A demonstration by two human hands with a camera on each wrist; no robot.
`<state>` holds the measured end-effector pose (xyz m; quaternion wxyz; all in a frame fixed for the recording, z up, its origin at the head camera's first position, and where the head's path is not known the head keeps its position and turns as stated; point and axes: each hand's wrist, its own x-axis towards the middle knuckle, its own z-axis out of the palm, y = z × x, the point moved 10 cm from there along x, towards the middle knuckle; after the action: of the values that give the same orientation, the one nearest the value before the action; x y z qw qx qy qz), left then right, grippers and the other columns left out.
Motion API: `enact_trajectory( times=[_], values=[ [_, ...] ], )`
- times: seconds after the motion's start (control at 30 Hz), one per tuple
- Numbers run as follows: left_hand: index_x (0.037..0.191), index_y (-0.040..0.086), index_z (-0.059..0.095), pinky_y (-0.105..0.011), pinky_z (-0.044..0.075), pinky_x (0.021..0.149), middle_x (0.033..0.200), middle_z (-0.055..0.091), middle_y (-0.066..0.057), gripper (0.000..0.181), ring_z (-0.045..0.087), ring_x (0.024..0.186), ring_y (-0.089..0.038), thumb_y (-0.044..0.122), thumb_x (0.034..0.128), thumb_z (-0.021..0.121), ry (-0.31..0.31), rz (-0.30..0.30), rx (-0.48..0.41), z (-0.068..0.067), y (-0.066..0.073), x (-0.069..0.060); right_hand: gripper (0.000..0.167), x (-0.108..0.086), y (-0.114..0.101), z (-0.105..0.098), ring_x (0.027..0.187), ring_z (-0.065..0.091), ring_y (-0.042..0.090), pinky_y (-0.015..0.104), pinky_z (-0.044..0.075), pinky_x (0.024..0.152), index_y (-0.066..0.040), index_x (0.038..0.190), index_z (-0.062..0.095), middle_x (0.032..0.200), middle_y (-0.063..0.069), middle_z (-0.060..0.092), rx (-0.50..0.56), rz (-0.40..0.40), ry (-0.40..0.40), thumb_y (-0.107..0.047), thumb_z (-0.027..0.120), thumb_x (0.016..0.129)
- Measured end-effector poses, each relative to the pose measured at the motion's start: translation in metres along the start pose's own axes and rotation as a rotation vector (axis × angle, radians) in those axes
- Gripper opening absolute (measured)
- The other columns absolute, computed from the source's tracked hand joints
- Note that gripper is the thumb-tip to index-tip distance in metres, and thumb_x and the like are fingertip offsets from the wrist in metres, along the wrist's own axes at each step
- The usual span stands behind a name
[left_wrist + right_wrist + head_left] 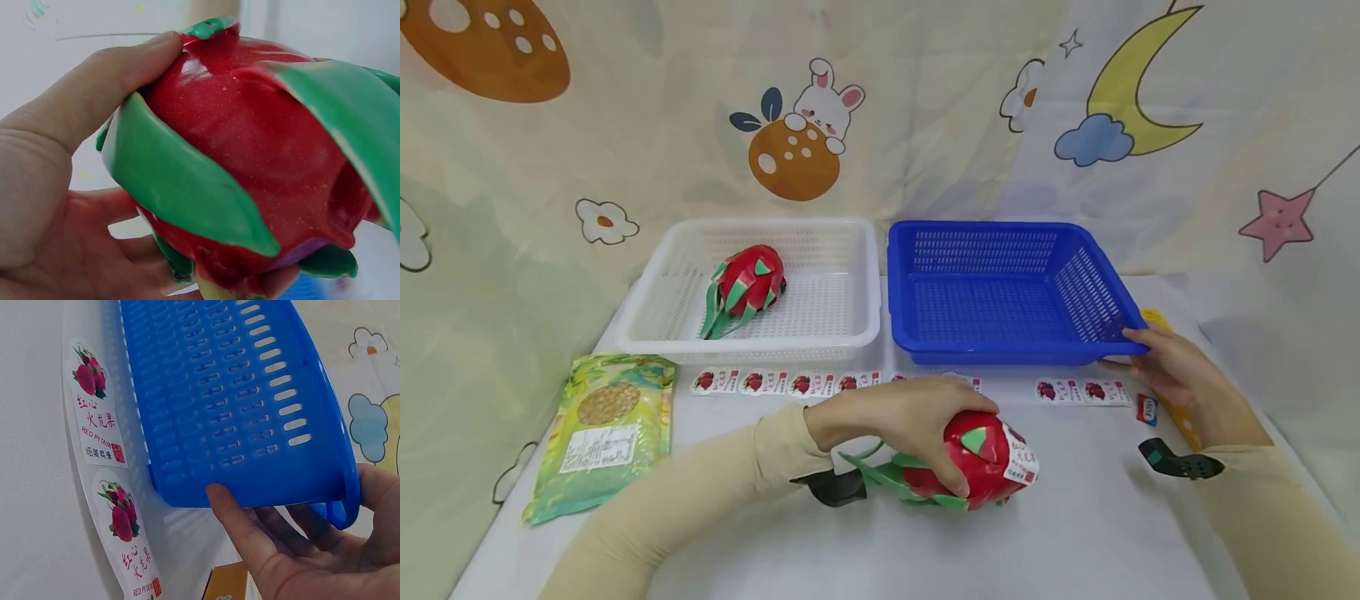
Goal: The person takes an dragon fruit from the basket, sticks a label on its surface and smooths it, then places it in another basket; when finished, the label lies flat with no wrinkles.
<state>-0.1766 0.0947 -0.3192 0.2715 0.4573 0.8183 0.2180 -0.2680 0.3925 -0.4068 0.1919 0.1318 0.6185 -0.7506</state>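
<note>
My left hand point(917, 417) grips a red dragon fruit point(981, 462) with green leaf tips, over the front middle of the table. A white sticker point(1021, 457) is on its right end. In the left wrist view the thumb lies over the glossy dragon fruit point(250, 137), with the other fingers partly hidden behind it. My right hand point(1183, 379) holds the near right corner of a blue plastic basket point(1000, 350). The right wrist view has the fingers against the wall of the blue basket point(219, 425), the thumb by its rim.
A white basket point(745, 346) with another dragon fruit point(751, 282) in it stands left of the blue one. Strips of dragon fruit stickers point(801, 383) lie before the baskets. A green and yellow bag point(602, 433) lies at left, a yellow package point(1176, 412) by the right hand.
</note>
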Motion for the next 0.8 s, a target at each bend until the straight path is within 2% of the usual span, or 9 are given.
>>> enact_trajectory(
  times=[0.1, 0.2, 0.27, 0.33, 0.4, 0.5, 0.6, 0.7, 0.8],
  values=[
    [0.142, 0.015, 0.047, -0.014, 0.050, 0.073, 0.124, 0.055, 0.003, 0.085, 0.049, 0.112, -0.008, 0.037, 0.0698, 0.084, 0.020, 0.016, 0.053, -0.031, 0.020, 0.008, 0.081, 0.000, 0.003, 0.000, 0.094, 0.065, 0.007, 0.044, 0.040, 0.099, -0.021, 0.156, -0.008, 0.125, -0.006, 0.040, 0.029, 0.011, 0.012, -0.018, 0.051, 0.101],
    [0.143, 0.016, 0.045, -0.014, 0.052, 0.072, 0.124, 0.054, 0.003, 0.084, 0.048, 0.112, -0.007, 0.038, 0.0717, 0.083, 0.057, 0.018, 0.090, -0.066, 0.032, 0.019, 0.081, -0.001, 0.005, -0.001, 0.092, 0.066, 0.009, 0.042, 0.048, 0.096, -0.023, 0.156, -0.006, 0.125, -0.005, 0.040, 0.035, 0.018, 0.030, -0.018, 0.052, 0.100],
    [0.143, 0.015, 0.045, -0.015, 0.052, 0.073, 0.127, 0.053, 0.002, 0.083, 0.047, 0.115, -0.008, 0.037, 0.0728, 0.083, 0.086, 0.008, 0.113, -0.090, 0.035, 0.031, 0.082, -0.001, 0.005, -0.003, 0.096, 0.063, 0.009, 0.041, 0.049, 0.096, -0.025, 0.156, -0.005, 0.124, -0.006, 0.040, 0.032, 0.023, 0.053, -0.019, 0.054, 0.099],
    [0.144, 0.015, 0.043, -0.017, 0.053, 0.076, 0.130, 0.052, 0.001, 0.084, 0.047, 0.117, -0.010, 0.036, 0.0737, 0.083, 0.119, -0.014, 0.130, -0.112, 0.032, 0.046, 0.082, -0.002, 0.005, -0.005, 0.096, 0.062, 0.010, 0.041, 0.048, 0.097, -0.027, 0.156, -0.004, 0.123, -0.007, 0.040, 0.024, 0.022, 0.065, -0.021, 0.055, 0.099],
    [0.145, 0.015, 0.042, -0.019, 0.054, 0.079, 0.133, 0.052, 0.000, 0.085, 0.047, 0.118, -0.011, 0.034, 0.0734, 0.083, 0.139, -0.043, 0.122, -0.131, 0.022, 0.064, 0.082, -0.001, 0.006, -0.006, 0.099, 0.060, 0.010, 0.042, 0.042, 0.101, -0.028, 0.156, -0.003, 0.123, -0.009, 0.041, 0.023, 0.026, 0.075, -0.022, 0.055, 0.099],
    [0.148, 0.016, 0.036, -0.022, 0.054, 0.083, 0.137, 0.050, 0.000, 0.090, 0.048, 0.120, -0.012, 0.031, 0.0736, 0.083, 0.143, -0.092, 0.065, -0.151, 0.000, 0.091, 0.081, -0.001, 0.005, -0.006, 0.114, 0.053, 0.017, 0.044, 0.035, 0.104, -0.028, 0.156, -0.003, 0.130, -0.007, 0.038, 0.022, 0.026, 0.073, -0.023, 0.055, 0.099],
    [0.150, 0.017, 0.033, -0.025, 0.053, 0.086, 0.140, 0.048, 0.000, 0.091, 0.047, 0.121, -0.013, 0.028, 0.0744, 0.083, 0.143, -0.131, 0.001, -0.163, -0.024, 0.113, 0.082, 0.000, 0.003, -0.003, 0.138, 0.029, 0.027, 0.043, 0.033, 0.107, -0.030, 0.155, -0.004, 0.149, 0.001, 0.026, 0.016, 0.029, 0.076, -0.026, 0.055, 0.099],
    [0.150, 0.019, 0.034, -0.026, 0.052, 0.089, 0.141, 0.047, 0.000, 0.089, 0.046, 0.123, -0.014, 0.028, 0.0752, 0.082, 0.140, -0.156, -0.005, -0.163, -0.046, 0.133, 0.082, -0.003, 0.004, -0.003, 0.146, 0.010, 0.029, 0.041, 0.032, 0.108, -0.030, 0.156, -0.003, 0.160, 0.001, 0.009, 0.014, 0.032, 0.088, -0.029, 0.056, 0.098],
    [0.149, 0.019, 0.037, -0.027, 0.052, 0.090, 0.140, 0.048, -0.001, 0.087, 0.047, 0.122, -0.016, 0.029, 0.0759, 0.082, 0.147, -0.167, 0.007, -0.157, -0.066, 0.148, 0.081, -0.005, 0.006, -0.002, 0.146, 0.011, 0.030, 0.043, 0.031, 0.109, -0.028, 0.156, -0.002, 0.158, 0.003, 0.014, 0.026, 0.032, 0.098, -0.027, 0.055, 0.099]
  ],
)
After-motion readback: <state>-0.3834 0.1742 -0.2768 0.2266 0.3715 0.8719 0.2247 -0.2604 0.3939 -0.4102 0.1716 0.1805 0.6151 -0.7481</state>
